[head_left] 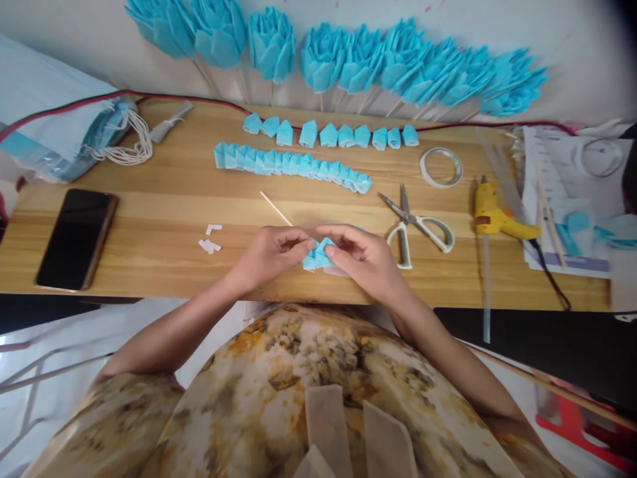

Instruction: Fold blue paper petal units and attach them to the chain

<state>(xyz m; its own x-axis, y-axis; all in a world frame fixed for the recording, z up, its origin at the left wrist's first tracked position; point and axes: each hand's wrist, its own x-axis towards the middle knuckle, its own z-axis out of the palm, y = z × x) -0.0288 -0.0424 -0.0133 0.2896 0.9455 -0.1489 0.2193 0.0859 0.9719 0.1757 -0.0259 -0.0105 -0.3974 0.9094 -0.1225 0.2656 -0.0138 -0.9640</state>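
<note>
Between my two hands, close to the table's front edge, is a small folded blue petal piece (318,255). My left hand (273,255) pinches its left side with thumb and forefinger. On the other side, my right hand (365,255) grips it with the thumb pressed on its front. A thin pale stick (276,208) lies just beyond my left fingers. White paper bits (210,245) are scattered to the left of that hand. Scissors (412,222) with white handles rest, blades apart, just right of my right hand.
Behind my hands lie a row of overlapping blue petals (293,164) and several separate ones (328,135). Blue flowers on sticks (323,56) lean along the wall. A phone (77,239) is at left; a tape roll (440,166) and yellow glue gun (497,214) are at right.
</note>
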